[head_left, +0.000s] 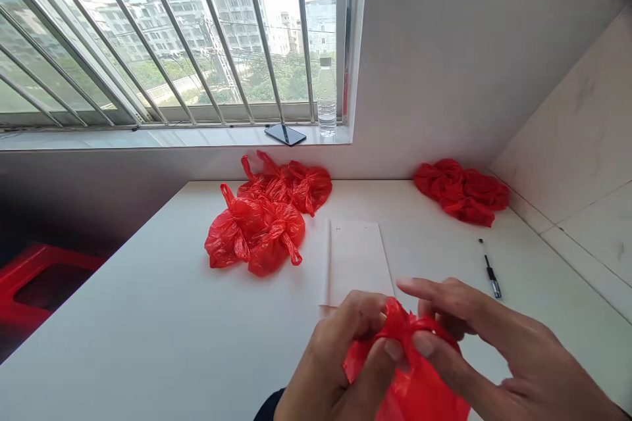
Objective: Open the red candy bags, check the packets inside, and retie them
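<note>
Close to me at the bottom of the view is a red plastic bag (419, 388), its top bunched and twisted. My left hand (340, 362) pinches the gathered top between thumb and fingers. From the other side my right hand (488, 342) has its thumb against the bag's neck, the index finger stretched out above and the other fingers curled behind the plastic. What the bag holds, if anything, cannot be made out. Just beyond my hands lies an open white notebook (358, 260) with small marks along its top.
Several knotted red bags (257, 237) sit at the table's back left. A crumpled red bag pile (461, 191) lies back right, above a pen (490, 273). On the windowsill are a phone (285, 135) and a water bottle (326, 99). A red stool (44, 283) stands left.
</note>
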The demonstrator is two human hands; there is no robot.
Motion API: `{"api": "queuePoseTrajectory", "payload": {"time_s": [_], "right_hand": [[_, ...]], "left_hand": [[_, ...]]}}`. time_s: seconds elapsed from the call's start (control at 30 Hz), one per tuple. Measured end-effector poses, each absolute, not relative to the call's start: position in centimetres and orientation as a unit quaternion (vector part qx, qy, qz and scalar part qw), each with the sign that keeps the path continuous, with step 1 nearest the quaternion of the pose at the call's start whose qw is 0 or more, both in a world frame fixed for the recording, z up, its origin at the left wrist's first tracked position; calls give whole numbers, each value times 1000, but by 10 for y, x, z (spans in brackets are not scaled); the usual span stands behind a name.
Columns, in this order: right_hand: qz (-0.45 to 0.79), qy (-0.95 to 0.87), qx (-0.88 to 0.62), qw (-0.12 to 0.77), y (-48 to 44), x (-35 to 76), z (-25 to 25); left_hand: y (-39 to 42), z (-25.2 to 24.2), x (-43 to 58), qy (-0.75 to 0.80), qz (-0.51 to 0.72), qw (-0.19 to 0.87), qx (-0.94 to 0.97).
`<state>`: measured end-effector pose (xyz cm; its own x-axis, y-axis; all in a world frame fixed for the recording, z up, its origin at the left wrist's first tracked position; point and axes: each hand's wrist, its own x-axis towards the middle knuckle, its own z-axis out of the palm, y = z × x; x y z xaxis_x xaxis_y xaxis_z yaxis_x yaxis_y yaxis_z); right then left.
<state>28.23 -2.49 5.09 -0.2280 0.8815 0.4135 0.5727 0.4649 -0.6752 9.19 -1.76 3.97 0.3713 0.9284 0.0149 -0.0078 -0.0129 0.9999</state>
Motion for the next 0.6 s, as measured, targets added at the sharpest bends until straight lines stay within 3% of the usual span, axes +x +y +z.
{"api": "queuePoseTrajectory", "payload": {"time_s": [0.2, 0.6], "right_hand": [[280, -759, -450, 377, -16, 280, 49], [212, -685, -549, 430, -24, 281, 51]], "left_hand": [[-12, 28, 88, 373, 382, 591, 605], [-12, 34, 86, 485, 394, 569, 535]]}}
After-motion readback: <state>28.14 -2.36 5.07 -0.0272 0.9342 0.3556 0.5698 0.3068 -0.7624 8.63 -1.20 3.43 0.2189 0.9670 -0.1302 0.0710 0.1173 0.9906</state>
